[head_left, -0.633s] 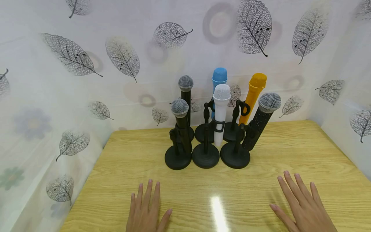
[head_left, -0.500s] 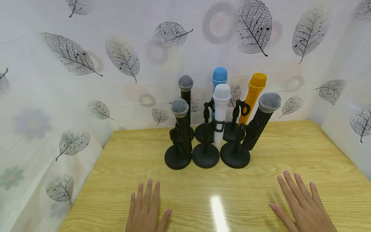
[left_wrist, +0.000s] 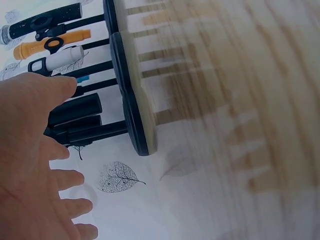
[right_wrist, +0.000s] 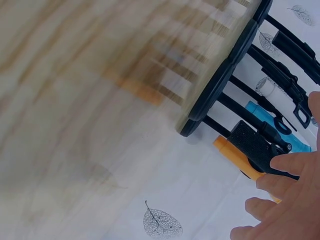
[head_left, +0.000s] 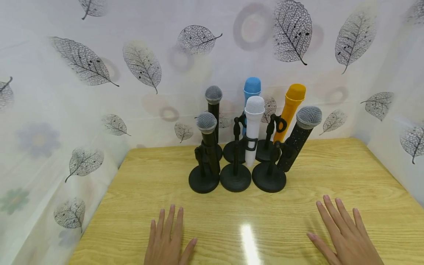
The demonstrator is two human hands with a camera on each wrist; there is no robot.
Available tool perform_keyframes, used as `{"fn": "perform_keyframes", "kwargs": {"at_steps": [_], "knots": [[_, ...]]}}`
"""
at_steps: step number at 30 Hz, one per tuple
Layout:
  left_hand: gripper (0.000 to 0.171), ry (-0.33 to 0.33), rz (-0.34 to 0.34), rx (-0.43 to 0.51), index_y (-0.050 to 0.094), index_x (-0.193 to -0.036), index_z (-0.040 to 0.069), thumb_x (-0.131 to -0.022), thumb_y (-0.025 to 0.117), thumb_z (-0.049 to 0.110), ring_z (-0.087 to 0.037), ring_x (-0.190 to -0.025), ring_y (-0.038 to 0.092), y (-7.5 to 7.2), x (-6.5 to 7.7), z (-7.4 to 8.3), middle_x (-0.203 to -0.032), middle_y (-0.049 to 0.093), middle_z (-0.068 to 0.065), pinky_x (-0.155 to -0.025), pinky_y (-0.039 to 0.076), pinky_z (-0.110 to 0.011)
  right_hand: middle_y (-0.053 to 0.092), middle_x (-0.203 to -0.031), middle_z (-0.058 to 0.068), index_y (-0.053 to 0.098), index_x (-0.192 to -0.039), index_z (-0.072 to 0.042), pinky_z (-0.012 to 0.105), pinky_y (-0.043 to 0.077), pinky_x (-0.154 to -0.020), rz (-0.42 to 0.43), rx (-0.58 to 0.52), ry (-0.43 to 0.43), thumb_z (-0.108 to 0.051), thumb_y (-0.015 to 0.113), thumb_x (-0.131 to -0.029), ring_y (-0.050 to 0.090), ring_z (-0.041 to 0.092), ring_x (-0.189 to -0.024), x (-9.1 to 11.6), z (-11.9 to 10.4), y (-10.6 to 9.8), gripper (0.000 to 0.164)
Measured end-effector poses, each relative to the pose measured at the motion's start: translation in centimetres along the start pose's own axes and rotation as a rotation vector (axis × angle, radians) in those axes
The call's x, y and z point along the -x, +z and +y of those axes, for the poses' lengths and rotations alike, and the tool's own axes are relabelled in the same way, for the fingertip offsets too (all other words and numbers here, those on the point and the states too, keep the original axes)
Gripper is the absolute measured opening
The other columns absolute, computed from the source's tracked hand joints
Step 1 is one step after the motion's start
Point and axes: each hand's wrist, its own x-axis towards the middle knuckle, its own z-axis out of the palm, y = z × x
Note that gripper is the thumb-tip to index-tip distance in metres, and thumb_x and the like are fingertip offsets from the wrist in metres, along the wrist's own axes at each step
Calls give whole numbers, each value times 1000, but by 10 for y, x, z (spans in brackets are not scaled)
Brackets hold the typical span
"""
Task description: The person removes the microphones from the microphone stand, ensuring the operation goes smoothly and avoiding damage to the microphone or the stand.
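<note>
Toward the front left of the table, my left hand point(head_left: 167, 239) has its fingers straight and holds nothing. My right hand point(head_left: 347, 235) lies further right, fingers spread, also holding nothing. Beyond them, several microphones lean in small black stands. The front row has a black microphone with silver head point(head_left: 209, 141), a white microphone point(head_left: 253, 125) and a black speckled microphone point(head_left: 294, 147). Behind these are another black microphone point(head_left: 214, 106), a blue microphone point(head_left: 252, 86), partly hidden by the white one, and an orange microphone point(head_left: 291, 106). Both wrist views show the hands apart from the stands.
Round black stand bases point(head_left: 236, 178) stand close together on the wood-grain table point(head_left: 149, 176), near its back edge. A pale leaf-print cloth point(head_left: 198, 73) hangs behind and at both sides. Light glares off the front middle of the tabletop.
The head view has shifted very slightly. Hands and microphones otherwise stay as they were.
</note>
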Motion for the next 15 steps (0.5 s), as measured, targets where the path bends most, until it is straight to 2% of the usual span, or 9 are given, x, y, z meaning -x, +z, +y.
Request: {"fn": "perform_keyframes", "kwargs": {"at_steps": [5,8,15], "knots": [[87,-5,-21,18,40,-153,5,-88,72,54,-49,-139,39,-2,-1,0,-155,41,-23,-110,27,-66,19,-168,10,22,-162,-12,53,-4,-121,6,3,-5,-45,76,-84,1,19,-155,-1,0,1,101],[86,-33,-73,71,40,-153,5,-90,71,54,-49,-140,37,-6,-2,2,-155,40,-23,-106,32,-68,22,-167,12,23,-162,-12,52,-4,-121,9,-1,-12,-45,77,-84,1,18,-155,-1,1,2,101],[84,-148,-250,321,34,-157,5,-96,63,55,-46,-146,30,-17,-10,11,-161,30,-19,-109,26,-70,22,-167,9,28,-161,-10,51,-2,-122,24,-16,-33,-45,78,-82,3,17,-155,-3,1,4,99]]}}
